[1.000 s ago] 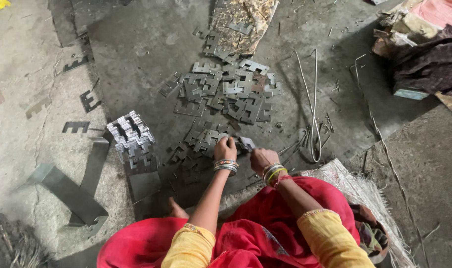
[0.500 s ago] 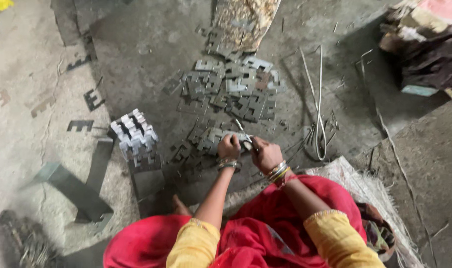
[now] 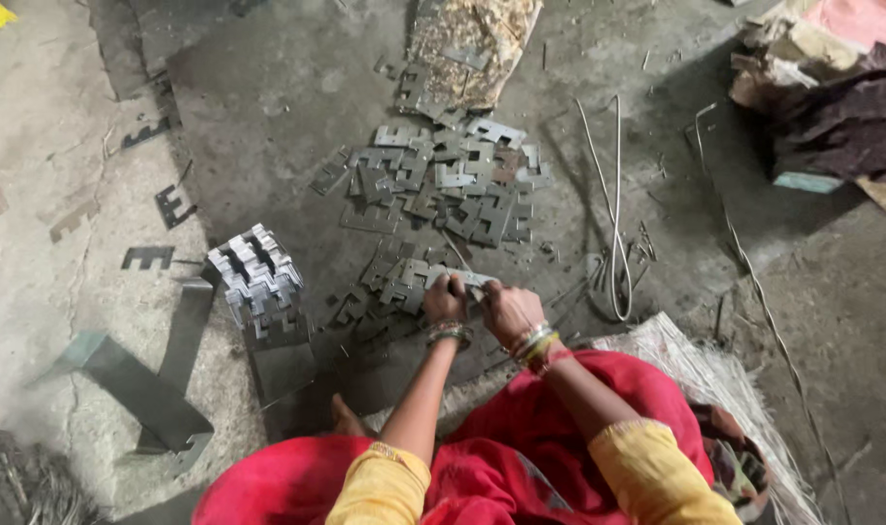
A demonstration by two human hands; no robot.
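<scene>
Drawn a little closer together since half a second ago, with the left hand [image 3: 444,299] and right hand [image 3: 510,311] now meeting over one flat metal plate [image 3: 465,280]. Left fingers curled narrow and pinching the plate's near end; right fingers folded tight on its other end, knuckles up. Thin, dull grey, notched along the edges, held just above the concrete floor [image 3: 268,87] between both sets of fingertips. Bangles [image 3: 532,342] stacked at the right wrist, a beaded band at the left.

Just beyond the fingers, a loose scatter of plates [image 3: 443,180]: same stamped shape, some rust-tinged, overlapping flat. Well to the left of the left fingers, a neat stack of plates [image 3: 256,277], edges lined up like a ribbed block. Near the right fingers, a bent wire loop [image 3: 613,224], thin and pale. Farther past the scatter, a heap of crumbly tan scrap [image 3: 482,39]. Right of the right wrist, a coarse woven sack [image 3: 696,365], frayed at the rim. Floor rough, stained dark, gritty with shavings
</scene>
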